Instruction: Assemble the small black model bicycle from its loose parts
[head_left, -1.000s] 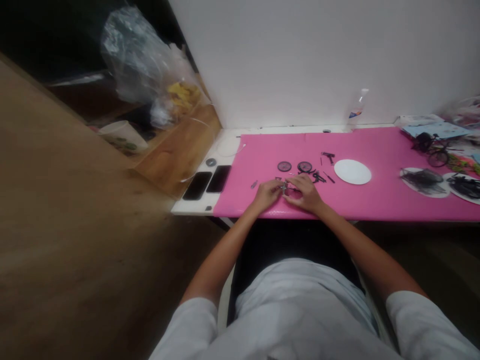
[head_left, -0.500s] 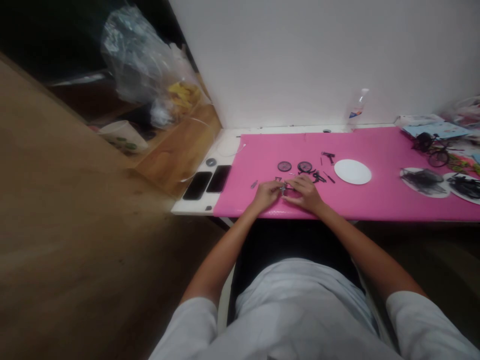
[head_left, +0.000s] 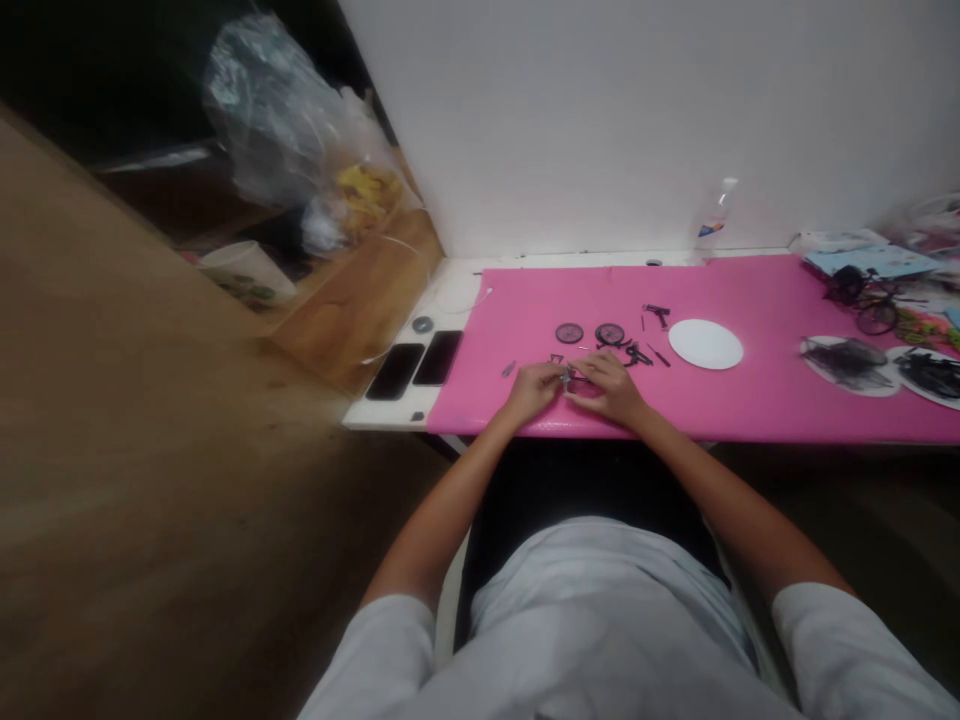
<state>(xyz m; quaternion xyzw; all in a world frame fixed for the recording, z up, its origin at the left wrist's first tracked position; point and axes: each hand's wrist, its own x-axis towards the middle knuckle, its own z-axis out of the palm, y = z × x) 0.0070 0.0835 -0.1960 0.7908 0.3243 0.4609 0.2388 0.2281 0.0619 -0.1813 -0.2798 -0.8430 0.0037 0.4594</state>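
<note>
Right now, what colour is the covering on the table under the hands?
Pink, seen best in the head view.

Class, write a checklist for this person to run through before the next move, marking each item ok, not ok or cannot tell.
1. Left hand and right hand both at the small part: ok.
2. Small part's fit and alignment: cannot tell, fingers hide much of it.
3. Both wheels lying on the pink cover: ok.
4. Phones off the pink cover: ok.
5. Loose black parts gathered on the nearby white plate: not ok.
</note>
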